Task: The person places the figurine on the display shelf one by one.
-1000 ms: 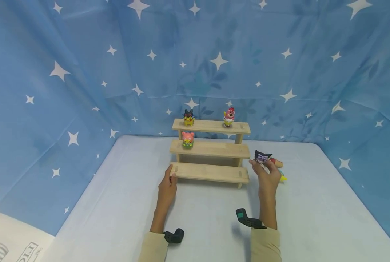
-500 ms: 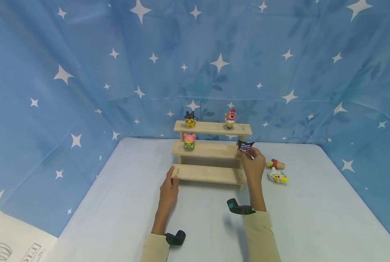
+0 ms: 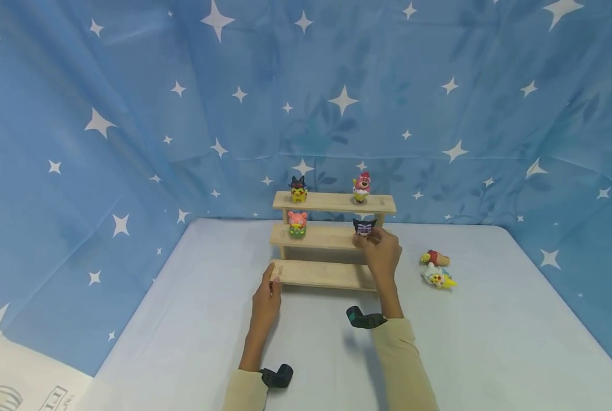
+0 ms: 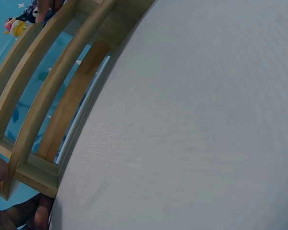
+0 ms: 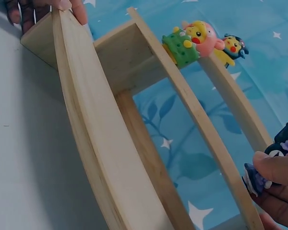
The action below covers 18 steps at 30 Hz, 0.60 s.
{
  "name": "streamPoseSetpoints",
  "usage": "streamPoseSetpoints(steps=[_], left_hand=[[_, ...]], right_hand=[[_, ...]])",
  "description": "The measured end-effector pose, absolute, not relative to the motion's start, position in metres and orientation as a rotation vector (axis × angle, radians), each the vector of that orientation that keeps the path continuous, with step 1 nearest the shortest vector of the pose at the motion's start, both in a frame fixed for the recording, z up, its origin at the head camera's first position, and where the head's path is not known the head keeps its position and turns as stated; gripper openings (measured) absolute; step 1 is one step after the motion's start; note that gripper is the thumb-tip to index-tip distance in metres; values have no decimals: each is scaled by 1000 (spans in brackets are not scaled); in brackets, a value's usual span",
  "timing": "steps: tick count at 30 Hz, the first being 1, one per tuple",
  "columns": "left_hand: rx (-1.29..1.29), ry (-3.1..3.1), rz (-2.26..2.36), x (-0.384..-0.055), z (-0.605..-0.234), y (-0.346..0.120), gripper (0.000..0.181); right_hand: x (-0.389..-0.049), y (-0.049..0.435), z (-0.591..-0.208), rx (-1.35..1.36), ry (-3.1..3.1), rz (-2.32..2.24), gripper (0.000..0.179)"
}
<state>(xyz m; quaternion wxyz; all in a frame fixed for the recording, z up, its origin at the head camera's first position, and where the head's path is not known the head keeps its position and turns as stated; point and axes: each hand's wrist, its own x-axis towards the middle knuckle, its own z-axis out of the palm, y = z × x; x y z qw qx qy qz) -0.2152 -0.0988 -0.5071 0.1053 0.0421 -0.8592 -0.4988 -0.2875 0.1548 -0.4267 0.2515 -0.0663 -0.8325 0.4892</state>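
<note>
Gripping the L front corner of the three-tier pale-wood display rack (image 3: 326,273), the person's L hand (image 3: 266,301) has its fingers clamped round the bottom shelf's end, thumb to one side of the board. Prob. reason: to stop a light stand shifting on the white cloth-covered table (image 3: 182,319).

R hand (image 3: 385,251) pinches the small black-and-lilac figurine with pointed ears (image 3: 364,227) betw. thumb and fingers, at the R end of the middle shelf (image 3: 331,236). Grip is low on the body, approx. upright — presumably so the base faces the board. Contact betw. base and board: cannot tell, fingers obstruct.

Spacing appears deliberate: the pink-hooded yellow figurine w/ green body (image 3: 298,224) stands near the same shelf's L end; on the top shelf (image 3: 329,201), the yellow figurine w/ black pointed ears (image 3: 298,189) is near the L end, the pink bear-like figurine w/ red top (image 3: 361,188) toward the R. Two others, red-and-tan (image 3: 435,258) and white-and-yellow (image 3: 438,277), lie on their sides beyond the rack's R edge.

Condition of held item: glossy black ears, lilac bow-like detail, some white; no damage visible — lower part partly hidden.
</note>
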Motion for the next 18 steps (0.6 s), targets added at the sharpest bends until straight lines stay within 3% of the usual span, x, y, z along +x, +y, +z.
streamPoseSetpoints(steps=[18], left_hand=[[108,-2525,-1452,-218,-509,-99,47]], right_hand=[[-289,149,-434,-205,-2299,1233,40]])
